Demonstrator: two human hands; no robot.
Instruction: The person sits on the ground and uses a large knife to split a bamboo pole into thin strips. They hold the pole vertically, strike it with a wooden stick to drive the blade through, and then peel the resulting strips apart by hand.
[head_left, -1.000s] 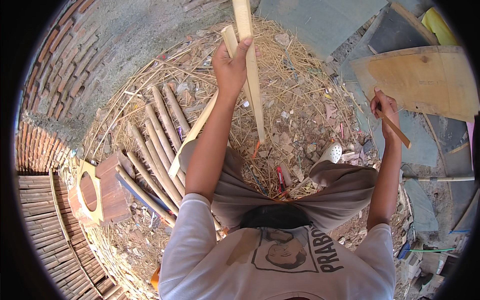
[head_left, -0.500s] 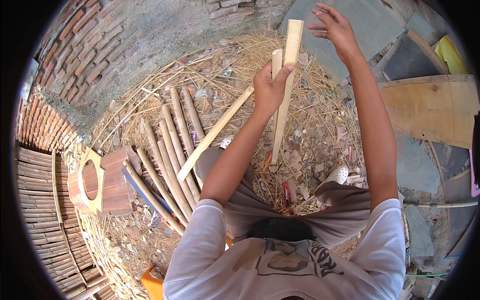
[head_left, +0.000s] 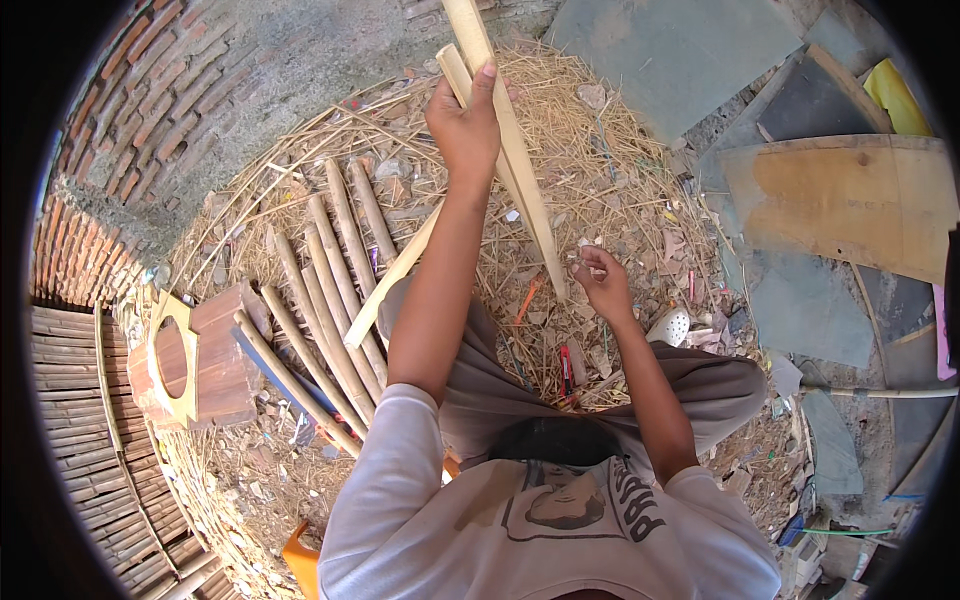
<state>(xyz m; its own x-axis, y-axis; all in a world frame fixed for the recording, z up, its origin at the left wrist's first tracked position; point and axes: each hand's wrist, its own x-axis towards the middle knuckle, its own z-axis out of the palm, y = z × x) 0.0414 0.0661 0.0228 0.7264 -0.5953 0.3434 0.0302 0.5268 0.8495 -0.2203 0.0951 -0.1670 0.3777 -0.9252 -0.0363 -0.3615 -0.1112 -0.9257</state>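
Note:
My left hand (head_left: 466, 132) is closed round two pale split-bamboo strips, thumb pressed on top. The longer strip (head_left: 518, 165) slants from beyond the top edge of the picture down to a narrow end above my lap. Beside it, the blunt end of the other strip (head_left: 454, 72) sticks out above my fingers. My right hand (head_left: 606, 288) is just right of the long strip's lower end, apart from it, with loosely bent fingers and nothing in them. Another pale strip (head_left: 385, 298) lies by my left forearm, which partly hides it.
Several round bamboo poles (head_left: 322, 262) lie left of my leg. On the littered ground are a red knife-like tool (head_left: 567, 371) and an orange object (head_left: 526, 300). Grey sheets (head_left: 672, 62) and a curved brown board (head_left: 835, 195) are at right; a brick wall (head_left: 150, 90) rises far left.
My left hand has moved left and slightly farther away with the strips, which now tilt the other way. My right hand has come down from the upper right to the long strip's lower end.

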